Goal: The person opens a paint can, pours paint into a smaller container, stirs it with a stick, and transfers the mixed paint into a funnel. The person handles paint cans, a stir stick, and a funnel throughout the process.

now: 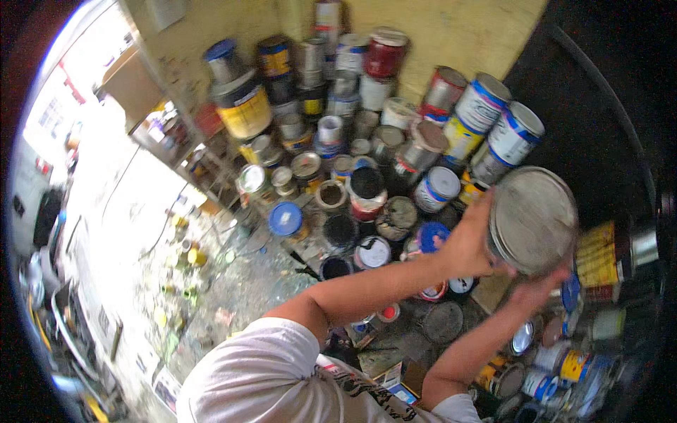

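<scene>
Between my hands is a large paint can [534, 220], tipped so that its round, scuffed grey lid faces me. My left hand [471, 243] grips its left side, arm stretched across the view. From below, my right hand [534, 287] supports the lower edge of the same can; its fingers are blurred and partly hidden. Just left of the held can stands a white and blue can [437, 189]. A can with a blue lid [433, 237] sits partly behind my left wrist.
Stacked cans, among them a yellow-labelled one [243, 113] and a dark red one [386, 53], line the yellow wall [465, 35]. A dark panel [585, 92] rises at the right. More cans [501, 377] lie at lower right. The paint-stained floor [233, 289] spreads left.
</scene>
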Action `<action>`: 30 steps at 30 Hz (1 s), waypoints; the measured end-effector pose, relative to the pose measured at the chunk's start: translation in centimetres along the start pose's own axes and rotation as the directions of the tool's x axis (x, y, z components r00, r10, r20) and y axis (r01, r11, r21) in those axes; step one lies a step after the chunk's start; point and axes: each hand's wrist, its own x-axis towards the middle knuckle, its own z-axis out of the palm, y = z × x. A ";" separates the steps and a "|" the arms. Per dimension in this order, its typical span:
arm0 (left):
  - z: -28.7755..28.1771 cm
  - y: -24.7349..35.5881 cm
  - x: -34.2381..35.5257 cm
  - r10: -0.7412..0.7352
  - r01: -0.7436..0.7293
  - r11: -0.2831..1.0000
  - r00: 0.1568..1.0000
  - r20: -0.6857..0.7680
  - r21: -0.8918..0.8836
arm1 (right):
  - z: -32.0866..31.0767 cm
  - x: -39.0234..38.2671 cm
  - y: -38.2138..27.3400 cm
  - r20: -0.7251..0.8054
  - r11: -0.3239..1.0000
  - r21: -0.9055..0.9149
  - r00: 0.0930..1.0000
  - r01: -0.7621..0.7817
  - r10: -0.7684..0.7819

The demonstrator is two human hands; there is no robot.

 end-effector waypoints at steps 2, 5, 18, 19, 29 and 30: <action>-4.6 3.0 -1.8 0.103 -0.101 0.990 0.995 0.014 -0.094 | -3.2 -4.2 -2.5 0.037 0.995 -0.004 0.994 0.103 -0.103; -8.6 4.5 -1.9 0.473 -0.487 0.872 0.865 -0.167 -0.052 | -1.4 -8.9 -3.1 0.115 0.988 0.031 0.981 0.151 -0.154; -36.1 16.7 -33.9 0.141 0.004 0.964 0.839 -0.526 0.265 | 20.9 -37.1 -8.0 0.748 0.933 0.298 0.656 -0.202 -0.097; -38.8 17.2 -35.2 0.203 -0.043 0.953 0.825 -0.527 0.299 | 22.4 -39.9 -8.8 0.781 0.922 0.307 0.616 -0.234 -0.104; -54.2 26.6 -56.1 0.237 0.137 0.907 0.618 -0.750 0.399 | 35.0 -63.7 -15.7 0.947 0.798 0.320 0.201 -0.511 -0.251; -55.2 26.6 -56.9 0.208 0.085 0.944 0.600 -0.772 0.320 | 36.1 -64.7 -16.3 0.957 0.800 0.288 0.134 -0.526 -0.257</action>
